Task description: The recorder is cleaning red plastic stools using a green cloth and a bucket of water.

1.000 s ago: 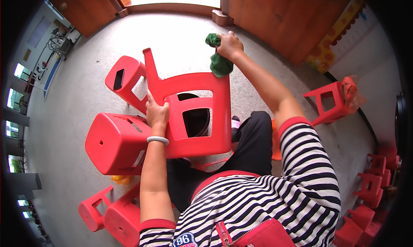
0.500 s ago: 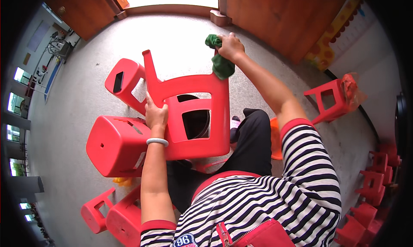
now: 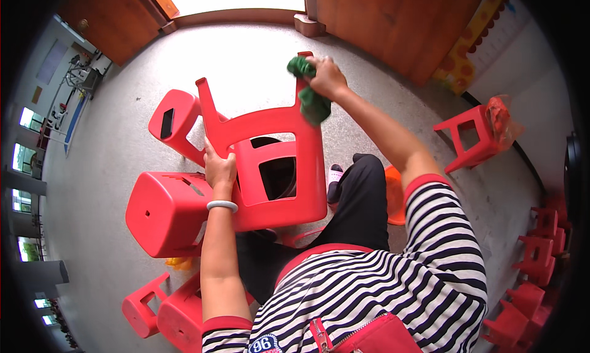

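Observation:
In front of me a red plastic stool [image 3: 279, 211] is tipped over, its legs pointing away from me. My left hand [image 3: 219, 167] grips the stool's left side, thumb and fingers around the edge of a leg. Up at the far right leg, my right hand [image 3: 327, 77] is closed on a green cloth [image 3: 315, 106]. The cloth wraps that leg just below its tip, with a loose part hanging down beside it. Through the stool's openings something dark and round shows, partly hidden.
Red stools lie on their sides at the left: one far [image 3: 175, 116], one nearer [image 3: 166, 214], and more [image 3: 141, 307] at lower left. To the right stand an orange basin [image 3: 395, 196] and a stool [image 3: 470, 134] with an orange plastic bag [image 3: 502, 122]. Several stools [image 3: 534, 261] line the right wall.
My right hand has slid the green cloth slightly down the far right leg, baring its tip. The left hand keeps its hold on the stool.

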`<state>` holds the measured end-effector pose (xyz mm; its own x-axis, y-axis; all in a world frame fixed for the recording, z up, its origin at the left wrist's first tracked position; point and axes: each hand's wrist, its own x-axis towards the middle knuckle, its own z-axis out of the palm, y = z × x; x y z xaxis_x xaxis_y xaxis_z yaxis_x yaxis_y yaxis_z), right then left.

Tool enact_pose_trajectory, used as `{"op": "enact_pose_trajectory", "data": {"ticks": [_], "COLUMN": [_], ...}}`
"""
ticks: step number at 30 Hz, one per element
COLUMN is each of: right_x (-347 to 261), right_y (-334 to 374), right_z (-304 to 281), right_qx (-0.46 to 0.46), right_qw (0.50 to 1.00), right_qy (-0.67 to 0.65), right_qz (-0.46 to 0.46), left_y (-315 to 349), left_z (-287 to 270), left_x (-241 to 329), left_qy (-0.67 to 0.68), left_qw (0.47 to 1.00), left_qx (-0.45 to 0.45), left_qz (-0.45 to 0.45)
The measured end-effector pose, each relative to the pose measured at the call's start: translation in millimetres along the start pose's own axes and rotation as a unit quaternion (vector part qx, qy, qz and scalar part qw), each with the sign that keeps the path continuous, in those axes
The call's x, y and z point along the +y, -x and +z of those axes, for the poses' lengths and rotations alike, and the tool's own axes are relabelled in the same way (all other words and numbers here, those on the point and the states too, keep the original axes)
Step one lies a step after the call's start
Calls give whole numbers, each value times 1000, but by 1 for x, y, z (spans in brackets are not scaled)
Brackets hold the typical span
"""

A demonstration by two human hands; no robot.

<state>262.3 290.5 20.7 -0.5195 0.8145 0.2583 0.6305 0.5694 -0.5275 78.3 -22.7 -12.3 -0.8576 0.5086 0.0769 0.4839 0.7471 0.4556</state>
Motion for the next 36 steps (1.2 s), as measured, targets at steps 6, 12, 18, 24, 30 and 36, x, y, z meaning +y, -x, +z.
{"op": "enact_pose_trajectory", "data": {"ticks": [6,12,18,24,30,36], "right_x": [13,7,8,2,2,25], "right_y": [13,68,-19,59,41,-34], "right_z": [23,0,7,9,-5,25], "right_qx": [-6,-56,-16,-78,-76,-2], "right_qw": [997,994,997,992,996,995], "right_qy": [-81,-89,-38,-85,-32,-61], "right_qz": [20,-39,66,-43,-27,81], "left_y": [-5,-2,-6,-18,-20,-12], "left_z": [4,-1,5,17,24,13], "left_x": [-18,-12,-11,-37,-37,-4], "left_qy": [27,8,31,74,80,92], "left_qw": [1000,1000,999,997,996,995], "left_qx": [5,-10,-4,18,3,-36], "left_qz": [-1,13,31,32,51,-9]}}
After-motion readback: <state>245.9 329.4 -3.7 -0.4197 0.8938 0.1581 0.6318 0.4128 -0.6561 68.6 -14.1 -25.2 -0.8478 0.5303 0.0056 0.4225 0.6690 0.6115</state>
